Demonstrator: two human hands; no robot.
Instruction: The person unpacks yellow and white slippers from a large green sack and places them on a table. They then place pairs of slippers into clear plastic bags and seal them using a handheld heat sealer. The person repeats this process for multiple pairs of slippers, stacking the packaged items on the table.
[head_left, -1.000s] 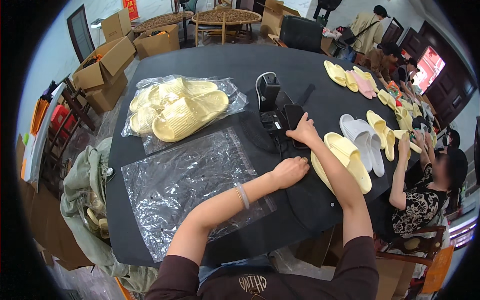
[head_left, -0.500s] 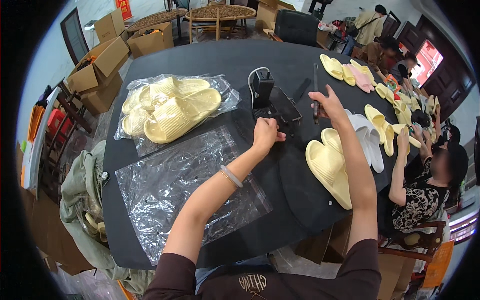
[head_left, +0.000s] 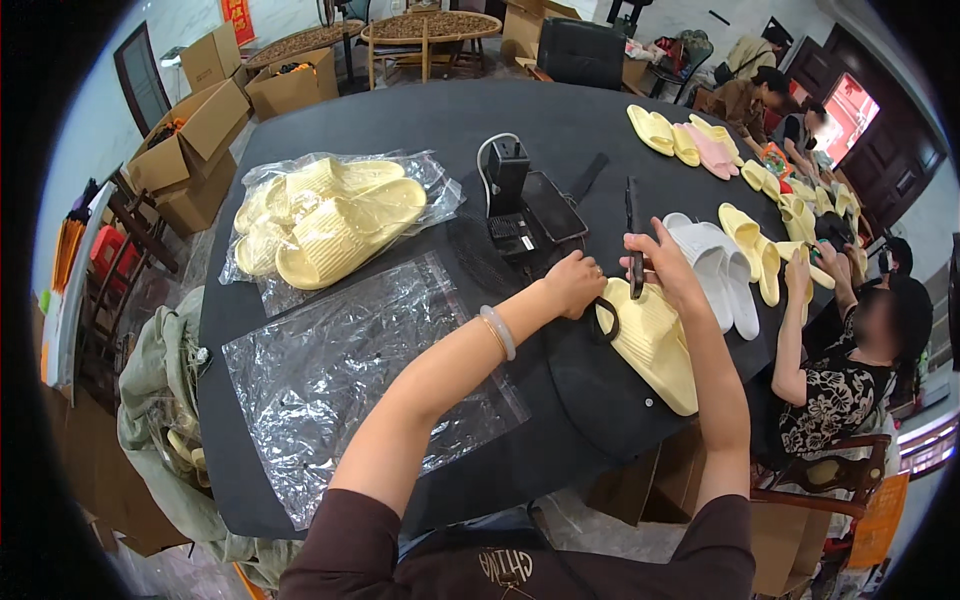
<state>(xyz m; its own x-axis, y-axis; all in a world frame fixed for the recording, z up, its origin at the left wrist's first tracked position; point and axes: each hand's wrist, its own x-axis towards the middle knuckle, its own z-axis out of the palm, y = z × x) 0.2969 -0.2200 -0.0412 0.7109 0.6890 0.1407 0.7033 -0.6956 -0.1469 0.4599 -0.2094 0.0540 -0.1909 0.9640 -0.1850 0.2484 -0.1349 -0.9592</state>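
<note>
My right hand (head_left: pixel 668 268) grips a thin dark phone (head_left: pixel 633 215), seen nearly edge-on and held upright. My left hand (head_left: pixel 574 284), wearing a ring, is closed on a black cord (head_left: pixel 607 320); its loop hangs beside the fingers, and the rest is hidden. Under my hands lies a pale yellow slipper pair (head_left: pixel 650 345), partly covered by my right wrist. White slippers (head_left: pixel 712 265) rest just right of that hand. Beyond my left hand stands a black charger-like block (head_left: pixel 507 175) with a white cable, beside a black flat tray-like object (head_left: pixel 553 208).
Yellow slippers in clear plastic (head_left: pixel 345 225) lie at the left, with a flat clear bag (head_left: pixel 350 370) nearer me. More slippers (head_left: pixel 745 240) line the right side, where a co-worker (head_left: pixel 850 370) sits. Cardboard boxes (head_left: pixel 195 130) stand beyond the table's left edge.
My left hand has moved right, toward the yellow slippers, and the black cord loop now shows beside it. My right hand has lowered slightly with the phone, over the slippers.
</note>
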